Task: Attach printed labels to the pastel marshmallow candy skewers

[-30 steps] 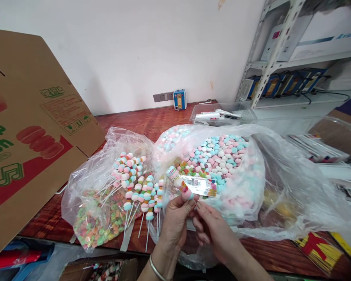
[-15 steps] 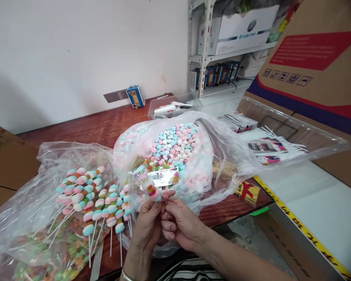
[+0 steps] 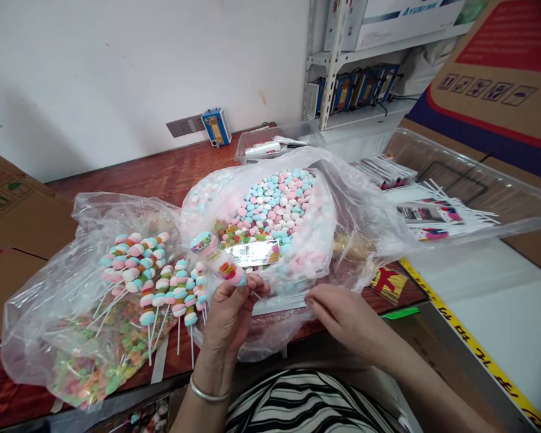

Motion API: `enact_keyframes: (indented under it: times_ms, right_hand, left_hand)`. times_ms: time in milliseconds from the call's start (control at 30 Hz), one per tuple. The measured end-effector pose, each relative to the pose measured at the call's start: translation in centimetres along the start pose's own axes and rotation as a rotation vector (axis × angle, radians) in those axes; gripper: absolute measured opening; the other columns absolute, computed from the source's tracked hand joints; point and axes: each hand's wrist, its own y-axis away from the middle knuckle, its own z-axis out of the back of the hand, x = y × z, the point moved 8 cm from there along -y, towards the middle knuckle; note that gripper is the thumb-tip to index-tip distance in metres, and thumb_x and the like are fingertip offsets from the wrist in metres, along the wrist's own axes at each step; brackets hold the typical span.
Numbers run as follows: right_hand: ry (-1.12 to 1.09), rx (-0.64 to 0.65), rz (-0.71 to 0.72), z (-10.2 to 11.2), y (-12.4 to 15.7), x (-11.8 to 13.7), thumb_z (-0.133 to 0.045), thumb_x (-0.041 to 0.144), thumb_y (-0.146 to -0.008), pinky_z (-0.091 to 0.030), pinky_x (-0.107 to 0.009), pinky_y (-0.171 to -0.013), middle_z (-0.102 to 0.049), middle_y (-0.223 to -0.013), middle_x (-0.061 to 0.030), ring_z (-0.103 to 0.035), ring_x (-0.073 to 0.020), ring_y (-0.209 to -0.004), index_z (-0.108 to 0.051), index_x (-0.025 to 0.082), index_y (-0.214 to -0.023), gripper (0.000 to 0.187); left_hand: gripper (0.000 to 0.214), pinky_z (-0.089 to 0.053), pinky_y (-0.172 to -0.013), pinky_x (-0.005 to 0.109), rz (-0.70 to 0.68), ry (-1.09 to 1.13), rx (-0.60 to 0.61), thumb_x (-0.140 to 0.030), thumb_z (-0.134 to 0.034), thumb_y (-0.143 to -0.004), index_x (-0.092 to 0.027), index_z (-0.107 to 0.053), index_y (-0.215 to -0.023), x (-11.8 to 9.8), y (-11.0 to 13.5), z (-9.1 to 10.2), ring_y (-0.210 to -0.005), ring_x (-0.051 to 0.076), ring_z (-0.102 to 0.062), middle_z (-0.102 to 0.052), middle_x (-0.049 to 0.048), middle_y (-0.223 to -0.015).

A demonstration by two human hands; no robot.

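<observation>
My left hand (image 3: 229, 316) is closed on the lower end of a marshmallow skewer (image 3: 232, 273) in a clear printed wrapper, which tilts up and to the left. Behind it a large plastic bag (image 3: 347, 180) lies open, full of pink, blue and white marshmallows (image 3: 275, 201), with some gummy candies among them. A silvery printed packet (image 3: 255, 253) rests on these. To the right, my right hand (image 3: 342, 310) hovers near the bag's front edge, apart from the left. Its fingers are pinched together; whatever they hold is hidden. Gold twist ties (image 3: 390, 282) lie just beyond it.
Several unwrapped marshmallow skewers (image 3: 175, 288) lie at left on a bag of gummy candies (image 3: 99, 367). A clear tray (image 3: 518, 210) at right carries printed wrappers (image 3: 430, 211) and white sticks. Cardboard boxes (image 3: 482, 126) flank the table, and a metal shelf (image 3: 331, 84) stands behind.
My right hand has moved away to the right from the left hand. The wrapped skewer stays in my left hand, its wrapper now more fully in view. The camera view has shifted.
</observation>
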Motion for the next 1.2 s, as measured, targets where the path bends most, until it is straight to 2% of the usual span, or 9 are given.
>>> enact_keyframes:
  times_ms: [133,300,400,533,633,800,967,1067,1200]
  right_hand:
    - [0.055,0.182,-0.002,-3.3,0.6,-0.2,-0.048,0.013,-0.091,-0.042,-0.025,-0.065,-0.069,-0.081,-0.0013,-0.063,-0.0169,-0.075,-0.063,0.021,-0.078,0.022]
    - [0.266,0.126,-0.054,-5.8,-0.8,-0.4,-0.048,0.013,-0.092,-0.04,-0.027,-0.061,-0.071,-0.084,-0.0052,-0.067,-0.0207,-0.075,-0.065,0.019,-0.085,0.019]
    - [0.248,0.046,-0.047,-4.7,-0.8,-0.1,-0.047,0.017,-0.095,-0.041,-0.028,-0.061,-0.07,-0.08,-0.0052,-0.066,-0.0209,-0.073,-0.064,0.019,-0.083,0.021]
    - [-0.059,-0.258,0.008,2.1,2.3,0.1,-0.047,0.03,-0.096,-0.045,-0.026,-0.066,-0.068,-0.081,-0.0026,-0.064,-0.0178,-0.074,-0.065,0.022,-0.091,0.02]
    - [-0.02,-0.567,-0.289,7.1,5.9,-4.2,-0.045,0.035,-0.096,-0.039,-0.025,-0.053,-0.055,-0.056,0.0022,-0.052,-0.0144,-0.051,-0.058,0.023,-0.072,0.03]
    - [0.212,-0.184,-0.355,3.0,3.6,-8.2,-0.047,0.023,-0.089,-0.039,-0.028,-0.053,-0.066,-0.064,-0.0039,-0.061,-0.0197,-0.058,-0.062,0.021,-0.067,0.027]
    - [0.045,-0.205,-0.075,1.8,-1.3,-5.0,-0.041,0.014,-0.093,-0.047,-0.028,-0.084,-0.067,-0.111,-0.0074,-0.063,-0.018,-0.1,-0.064,0.019,-0.108,0.028]
    - [0.17,-0.222,-0.206,3.4,-1.8,-6.3,-0.04,0.016,-0.096,-0.044,-0.029,-0.09,-0.066,-0.113,-0.0078,-0.062,-0.0185,-0.104,-0.061,0.018,-0.111,0.026]
    - [0.295,-0.137,-0.404,3.3,-0.2,-9.7,-0.046,0.017,-0.094,-0.043,-0.03,-0.076,-0.068,-0.093,-0.0078,-0.064,-0.0218,-0.089,-0.062,0.017,-0.086,0.018]
  left_hand:
    - [0.023,-0.054,-0.068,0.028,0.005,-0.027,-0.09,-0.03,-0.088,-0.059,-0.016,-0.075,-0.07,0.6,0.0,0.8,-0.071,0.016,-0.066,-0.07,0.0032,-0.073]
    - [0.024,-0.054,-0.065,0.028,-0.033,-0.062,-0.157,-0.033,-0.088,-0.058,-0.017,-0.076,-0.071,-0.2,-0.1,1.9,-0.066,0.015,-0.065,-0.072,0.0041,-0.074]
    - [0.021,-0.053,-0.066,0.027,-0.049,-0.092,-0.13,-0.032,-0.087,-0.061,-0.019,-0.076,-0.072,-0.8,0.0,2.1,-0.067,0.015,-0.065,-0.072,0.0035,-0.074]
    - [0.02,-0.053,-0.062,0.03,0.009,-0.107,0.096,-0.035,-0.084,-0.065,-0.019,-0.073,-0.063,-0.6,0.8,-0.1,-0.06,0.017,-0.063,-0.066,0.0032,-0.062]
    - [0.028,-0.051,-0.055,0.036,0.142,-0.09,0.372,-0.044,-0.079,-0.069,-0.02,-0.072,-0.056,0.8,2.3,-3.6,-0.054,0.022,-0.063,-0.067,0.0092,-0.061]
    - [0.039,-0.05,-0.06,0.034,0.572,-0.198,0.594,-0.053,-0.079,-0.064,-0.016,-0.08,-0.077,7.2,5.7,-7.2,-0.069,0.028,-0.069,-0.074,0.0186,-0.083]
    - [0.028,-0.05,-0.085,0.035,0.52,-0.267,0.307,-0.04,-0.08,-0.069,-0.017,-0.079,-0.085,10.9,3.6,-4.6,-0.095,0.026,-0.066,-0.074,0.0132,-0.105]
    - [0.022,-0.048,-0.094,0.038,0.435,-0.157,0.06,-0.036,-0.081,-0.068,-0.017,-0.077,-0.077,10.3,1.3,-1.7,-0.105,0.026,-0.063,-0.072,0.0121,-0.11]
    - [0.027,-0.044,-0.102,0.044,0.425,-0.073,-0.046,-0.036,-0.085,-0.063,-0.013,-0.073,-0.068,9.8,-0.1,0.2,-0.114,0.031,-0.06,-0.069,0.0155,-0.117]
